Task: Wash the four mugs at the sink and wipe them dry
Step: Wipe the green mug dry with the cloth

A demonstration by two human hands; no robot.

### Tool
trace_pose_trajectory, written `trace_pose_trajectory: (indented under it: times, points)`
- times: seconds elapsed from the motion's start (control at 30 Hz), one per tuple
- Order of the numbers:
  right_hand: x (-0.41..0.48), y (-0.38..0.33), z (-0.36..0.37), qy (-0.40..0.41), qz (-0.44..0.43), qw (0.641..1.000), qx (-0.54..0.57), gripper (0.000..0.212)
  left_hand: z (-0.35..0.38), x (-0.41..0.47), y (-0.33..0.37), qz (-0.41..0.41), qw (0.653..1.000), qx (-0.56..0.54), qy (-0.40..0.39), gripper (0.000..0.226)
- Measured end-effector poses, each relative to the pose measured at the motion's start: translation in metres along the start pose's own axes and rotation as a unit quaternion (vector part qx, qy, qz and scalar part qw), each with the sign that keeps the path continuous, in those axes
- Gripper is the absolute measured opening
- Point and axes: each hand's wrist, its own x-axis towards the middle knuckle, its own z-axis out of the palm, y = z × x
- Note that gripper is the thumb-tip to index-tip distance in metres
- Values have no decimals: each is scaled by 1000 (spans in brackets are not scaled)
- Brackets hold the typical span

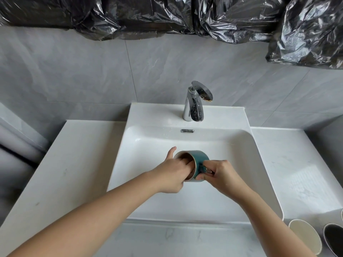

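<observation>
On my feed a good deal is lost. The left hand (172,175) has its fingers (182,161) pushed into the mouth of the teal mug (196,158), so their tips are hidden and I cannot tell what they touch inside. What shows of them runs fairly straight, and the thumb stands up clear of the rim, gripping nothing. The mug's handle is mostly covered by the right hand (220,175), whose fingers (207,168) are curled tight round it, the thumb laid against the mug's wall just below. The hands and mug also hide part of the basin floor.

The teal mug is held on its side over the middle of the white sink (148,115), mouth turned to the left hand and base to the right, with a brownish inside. It sits between the two hands, one in the mouth and one on the handle.

At the lower right corner, on the counter (297,164), a cream mug (304,236) and a black mug (334,238) stand side by side, both cut by the frame's edge. A pale sliver above them is too cropped to name.

The chrome tap (194,104) stands behind the basin. Crumpled black plastic (148,15) covers whatever is above the grey wall.
</observation>
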Motion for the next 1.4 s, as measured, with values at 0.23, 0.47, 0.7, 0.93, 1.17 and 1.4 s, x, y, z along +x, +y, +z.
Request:
trace_pose_trajectory:
  times: [0.23, 0.47, 0.7, 0.93, 1.17, 1.4]
  points:
    - [-4, 7, 6, -35, 3, 999, -17, 54, -5, -4, 7, -110, 955, -259, -95, 26]
    - [-6, 6, 5, -17, -6, 1000, -16, 57, -9, -10, -2, -146, 811, -553, -125, 72]
    - [-9, 6, 0, 16, -41, 999, -31, 63, -9, -9, -2, -101, 950, -292, 48, 17]
    - [-9, 4, -11, 40, -43, 998, -8, 54, -8, -33, 1, 4, 926, -324, 196, 25]
    - [-7, -6, -8, 8, -36, 999, 7, 57, -18, -24, -8, 124, 992, 5, 30, 25]
    - [-2, -10, -10, 11, -10, 1000, 7, 54, -16, -14, -29, 191, 945, 227, 137, 51]
